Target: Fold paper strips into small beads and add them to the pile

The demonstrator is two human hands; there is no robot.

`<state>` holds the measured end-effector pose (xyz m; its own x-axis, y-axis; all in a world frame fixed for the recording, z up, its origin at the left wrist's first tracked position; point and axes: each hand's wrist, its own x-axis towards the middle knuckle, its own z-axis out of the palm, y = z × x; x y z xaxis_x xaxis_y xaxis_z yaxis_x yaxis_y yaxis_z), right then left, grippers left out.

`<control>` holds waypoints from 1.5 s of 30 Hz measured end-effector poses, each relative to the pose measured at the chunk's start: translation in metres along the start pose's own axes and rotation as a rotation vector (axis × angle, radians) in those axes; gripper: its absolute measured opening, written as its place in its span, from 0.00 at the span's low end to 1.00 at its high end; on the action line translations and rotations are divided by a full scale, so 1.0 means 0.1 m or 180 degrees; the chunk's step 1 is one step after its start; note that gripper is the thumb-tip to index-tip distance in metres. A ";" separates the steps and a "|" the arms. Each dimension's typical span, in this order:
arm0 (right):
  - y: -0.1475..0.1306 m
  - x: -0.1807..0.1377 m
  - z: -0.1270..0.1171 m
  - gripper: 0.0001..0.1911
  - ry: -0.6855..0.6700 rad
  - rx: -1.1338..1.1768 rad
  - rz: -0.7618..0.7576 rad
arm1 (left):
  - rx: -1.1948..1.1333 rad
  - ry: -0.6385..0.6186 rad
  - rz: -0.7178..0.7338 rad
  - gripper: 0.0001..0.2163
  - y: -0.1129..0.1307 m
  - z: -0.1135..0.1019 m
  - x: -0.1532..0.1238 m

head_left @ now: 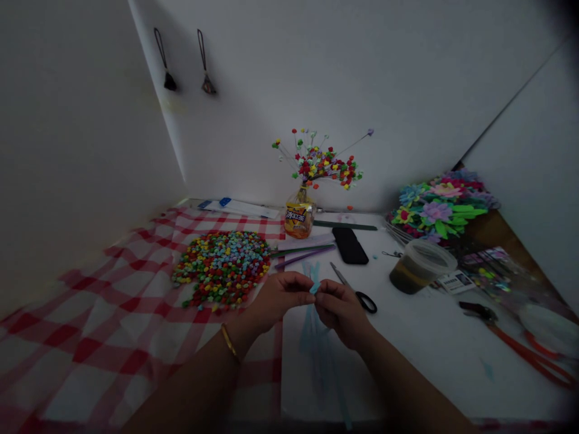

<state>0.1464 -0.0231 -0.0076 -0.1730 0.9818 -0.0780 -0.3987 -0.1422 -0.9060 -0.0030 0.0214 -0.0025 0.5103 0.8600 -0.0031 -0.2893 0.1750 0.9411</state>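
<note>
My left hand [278,298], with a gold bangle at the wrist, pinches a small folded light-blue paper strip [315,288] between thumb and fingertips. From the other side, my right hand [340,308] grips the same strip, and the fingertips of both hands almost meet there. More light-blue paper strips [312,349] lie under my hands on the white board [407,361]. Just beyond the right hand, a pair of scissors [367,302] rests with its blades pointing away from me. Left of the hands spreads a pile of small colourful folded stars [221,268].
A bottle [298,219] holding star-tipped stems stands at the back. Near it lie a black phone [350,246] and purple strips [307,255]. On the right are a plastic tub [420,265], orange-handled pliers [482,312] and fuzzy flowers [436,211]. Checked cloth [113,313] covers the left.
</note>
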 end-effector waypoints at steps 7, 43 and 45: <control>0.02 -0.01 -0.01 0.10 -0.0001 -0.0058 -0.0048 | -0.0001 -0.0003 0.0045 0.10 0.01 0.00 0.00; -0.06 -0.02 0.05 0.10 0.0246 -0.0696 -0.0351 | 0.0198 -0.0183 -0.0047 0.06 -0.03 -0.07 0.01; -0.05 -0.02 0.05 0.09 0.0226 -0.0707 -0.0368 | 0.0223 -0.0173 -0.0010 0.05 -0.03 -0.07 0.01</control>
<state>0.1440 -0.0250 -0.0006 -0.0710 0.9974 0.0096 -0.2031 -0.0050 -0.9791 -0.0071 0.0249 -0.0078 0.5549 0.8318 0.0105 -0.2312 0.1421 0.9625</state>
